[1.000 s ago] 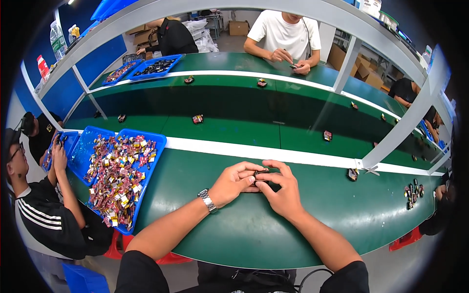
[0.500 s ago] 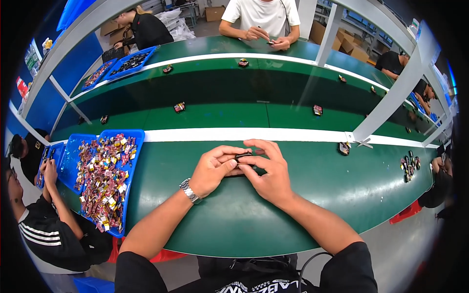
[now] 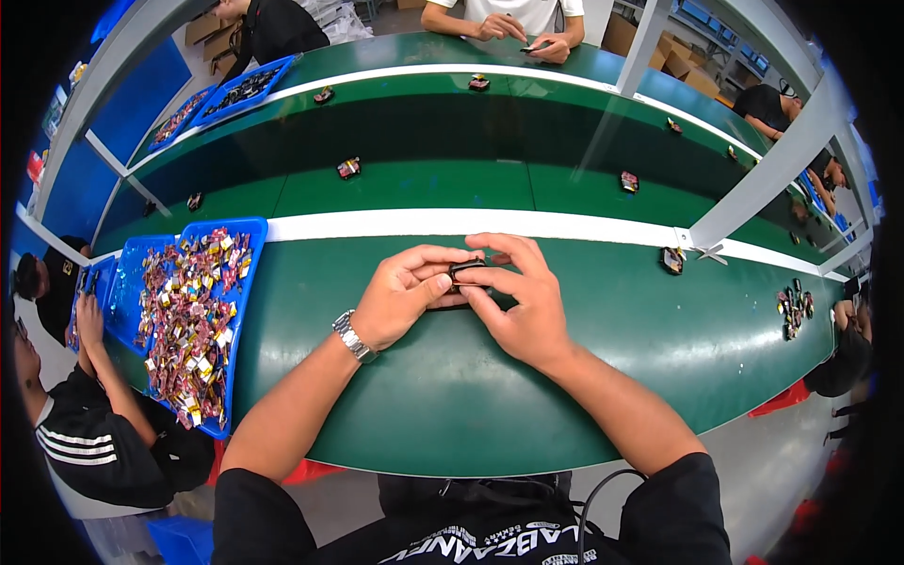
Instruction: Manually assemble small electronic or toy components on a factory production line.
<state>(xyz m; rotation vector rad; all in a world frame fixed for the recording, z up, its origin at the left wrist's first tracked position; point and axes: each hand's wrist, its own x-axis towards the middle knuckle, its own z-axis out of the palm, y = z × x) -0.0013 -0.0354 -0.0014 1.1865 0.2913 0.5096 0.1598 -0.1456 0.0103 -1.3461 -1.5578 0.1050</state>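
Between my two hands, above the green tabletop (image 3: 395,395), is a small black plastic part (image 3: 465,271), mostly covered by my fingers. My left hand (image 3: 405,294), with a metal watch at the wrist, pinches it from the left, thumb in front. My right hand (image 3: 523,299) closes on it from the right with thumb and fingers. The part's details are too small to make out. To the left, a blue tray (image 3: 241,320) holds a heap of small pink, yellow and white components (image 3: 193,330).
A white rail (image 3: 395,224) separates my table from a green conveyor belt (image 3: 452,188) carrying scattered small parts. A grey post (image 3: 782,160) rises at right. Near it lie a single part (image 3: 671,260) and a cluster of dark parts (image 3: 795,309). Co-workers sit left, right and across.
The whole view has tipped slightly, so the table sits higher in it. My hands keep their grip on the black part, with only small finger shifts.
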